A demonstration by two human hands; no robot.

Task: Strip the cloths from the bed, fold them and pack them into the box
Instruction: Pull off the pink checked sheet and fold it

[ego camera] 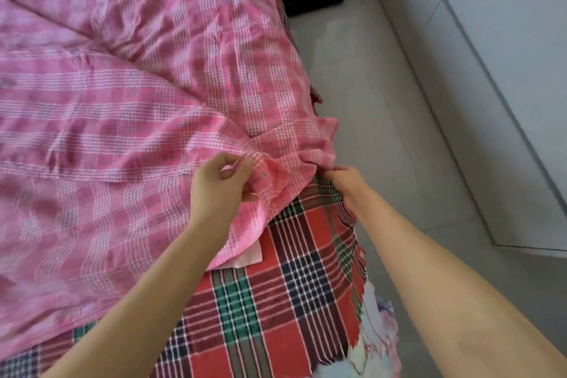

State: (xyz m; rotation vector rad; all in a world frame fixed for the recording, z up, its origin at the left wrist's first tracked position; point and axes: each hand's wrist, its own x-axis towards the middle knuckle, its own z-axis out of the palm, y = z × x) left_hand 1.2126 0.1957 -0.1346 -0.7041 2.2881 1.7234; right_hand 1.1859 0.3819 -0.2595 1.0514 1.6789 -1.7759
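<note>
Your left hand [219, 186] pinches a gathered corner of the pink checked cloth [122, 107], fingers curled into it. Your right hand [345, 179] grips the same bunched edge just beside it. The cloth spreads leftward from both hands, baring a red plaid cloth [276, 291] beneath your wrists. Grey floor [383, 138] lies right of your right hand. The right fingertips are buried in folds.

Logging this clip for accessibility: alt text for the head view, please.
Two bare hands hold the bunched corner of a wide pink checked cloth, the left hand pinching it and the right hand gripping the bunch. Beneath it lies a red plaid cloth with green and navy squares; grey floor runs along the right.
</note>
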